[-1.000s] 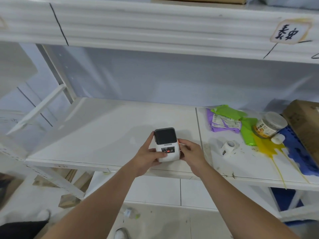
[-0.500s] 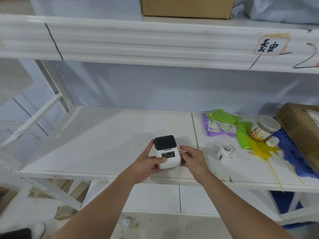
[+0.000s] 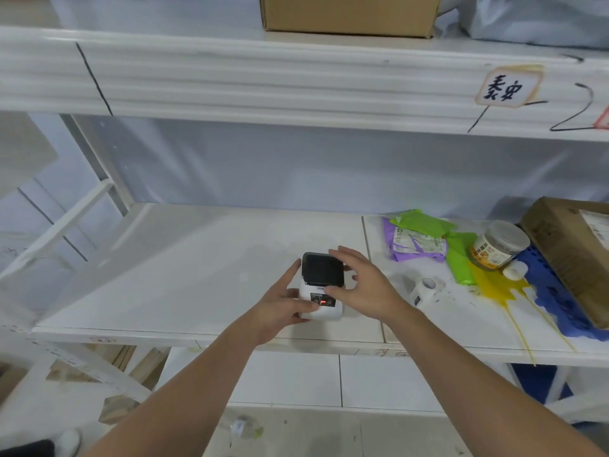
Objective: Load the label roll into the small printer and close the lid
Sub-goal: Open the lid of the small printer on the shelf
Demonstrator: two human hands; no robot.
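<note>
A small white printer with a dark grey lid sits near the front edge of the white shelf; its lid is down and a red light shows on its front panel. My left hand grips its left side and lower front. My right hand hovers over its right side with fingers spread, thumb by the front panel, fingertips at the lid's right edge. A white label roll lies on the shelf just right of my right hand, apart from it.
Right of the roll lie purple and green pouches, a jar in a yellow spill, a small white cap, a blue mat and a cardboard box. An upper shelf beam hangs overhead.
My right hand has lifted off the printer's right side and opened its fingers over the lid. My left hand keeps its hold. The view has tilted up slightly.
</note>
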